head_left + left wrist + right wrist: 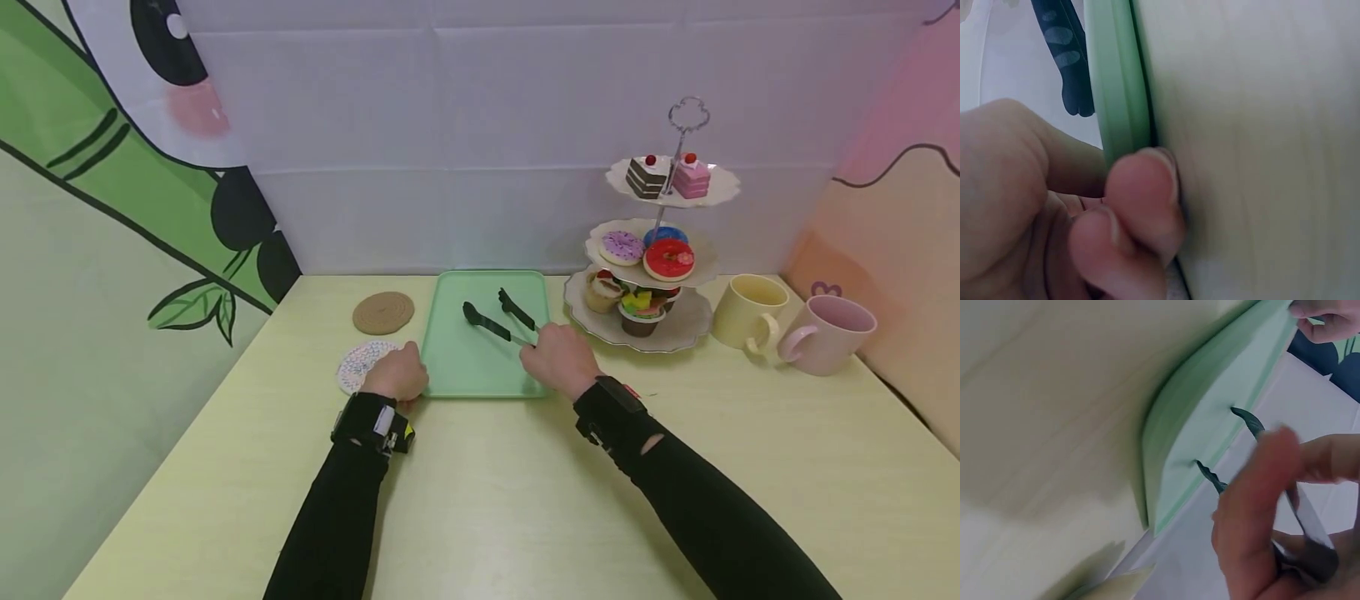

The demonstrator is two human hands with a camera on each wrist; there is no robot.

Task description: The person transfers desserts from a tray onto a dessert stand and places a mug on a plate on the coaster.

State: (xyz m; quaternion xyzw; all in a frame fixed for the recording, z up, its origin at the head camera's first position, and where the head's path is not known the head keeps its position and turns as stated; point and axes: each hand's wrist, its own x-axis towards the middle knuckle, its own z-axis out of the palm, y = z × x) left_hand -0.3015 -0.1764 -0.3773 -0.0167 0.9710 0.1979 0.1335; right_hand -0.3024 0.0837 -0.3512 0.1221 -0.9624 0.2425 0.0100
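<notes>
My right hand (561, 360) holds a pair of metal tongs (1310, 531) with dark tips. The tongs' two arms are spread apart, and their tips (487, 322) hang over a mint-green tray (465, 371). At the tray's near left corner, my left hand (397, 372) pinches the rim, thumb above and curled fingers at the outer edge, as the left wrist view shows. Under and behind the left hand lies a round speckled coaster (357, 365), partly covered by it. A round woven tan coaster (383, 313) sits farther back, left of the tray.
Right of the tray stands a three-tier stand (693, 333) bearing toy cake slices (648, 177), donuts (669, 259) and cupcakes (642, 312). A yellow mug (742, 312) and a pink mug (828, 335) are at the far right. A printed cloth (487, 142) hangs behind the table.
</notes>
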